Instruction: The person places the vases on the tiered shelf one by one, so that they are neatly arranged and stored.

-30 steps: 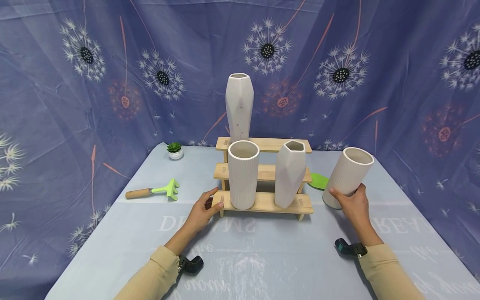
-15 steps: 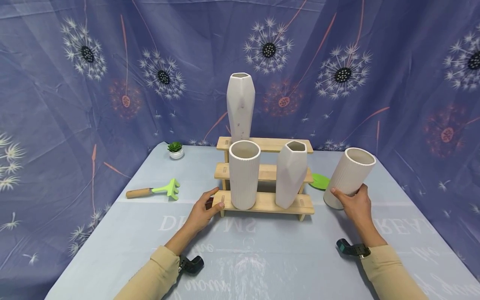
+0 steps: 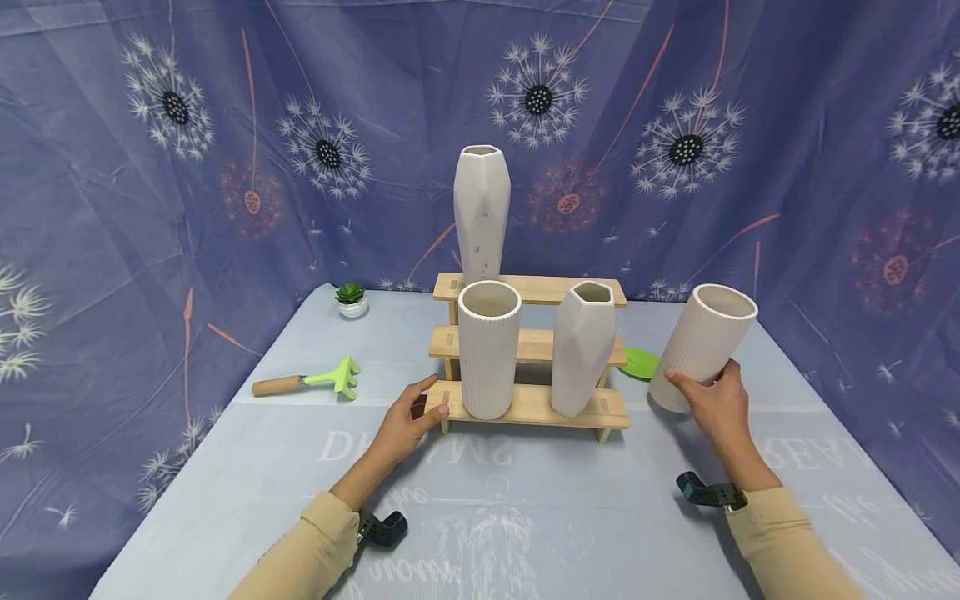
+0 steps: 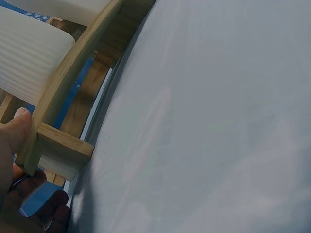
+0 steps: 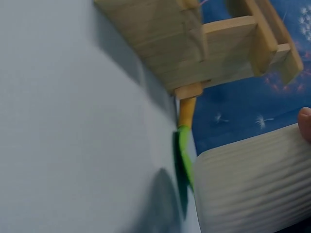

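My right hand (image 3: 716, 410) grips a white ribbed cylindrical vase (image 3: 697, 343) low on its side, to the right of a wooden three-step stand (image 3: 532, 403). The vase leans to the right, and in the right wrist view its base (image 5: 218, 194) is off the tabletop. My left hand (image 3: 401, 429) holds the left end of the stand's lowest shelf, thumb on top and fingers beneath its edge. On that shelf stand another ribbed vase (image 3: 490, 358) and a faceted white vase (image 3: 581, 354). A taller faceted vase (image 3: 481, 212) stands on the top shelf, at its left.
A small hand rake (image 3: 307, 383) with a wooden handle lies left of the stand. Behind it sits a potted succulent (image 3: 351, 302). A green-bladed hand trowel (image 3: 639, 363) lies partly behind the stand's right side. A blue dandelion-print cloth (image 3: 405, 100) hangs behind the table.
My right hand has raised the ribbed vase off the table and shifted slightly right with it. The left hand keeps its hold on the stand.
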The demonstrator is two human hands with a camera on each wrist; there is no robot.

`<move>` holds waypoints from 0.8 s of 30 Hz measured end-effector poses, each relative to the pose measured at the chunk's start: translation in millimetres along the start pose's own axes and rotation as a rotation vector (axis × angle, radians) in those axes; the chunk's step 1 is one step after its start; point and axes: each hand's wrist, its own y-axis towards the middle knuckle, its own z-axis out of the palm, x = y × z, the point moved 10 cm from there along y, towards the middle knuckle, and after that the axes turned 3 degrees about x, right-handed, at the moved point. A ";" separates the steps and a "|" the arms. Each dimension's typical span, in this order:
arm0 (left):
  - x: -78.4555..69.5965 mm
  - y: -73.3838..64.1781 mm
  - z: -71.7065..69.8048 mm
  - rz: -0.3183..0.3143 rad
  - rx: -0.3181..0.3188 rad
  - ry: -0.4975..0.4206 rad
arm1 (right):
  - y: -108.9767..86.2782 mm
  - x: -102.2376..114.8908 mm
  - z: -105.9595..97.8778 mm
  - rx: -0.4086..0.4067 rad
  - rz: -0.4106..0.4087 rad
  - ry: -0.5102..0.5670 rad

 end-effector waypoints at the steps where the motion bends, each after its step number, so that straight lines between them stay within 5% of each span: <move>1: -0.2 0.0 -0.1 0.001 0.001 -0.003 | -0.1 3.0 -1.2 -0.002 -0.007 0.004; 24: 1.9 -0.6 -0.2 -0.011 -0.002 0.000 | 3.3 59.7 -19.5 0.021 -0.092 0.058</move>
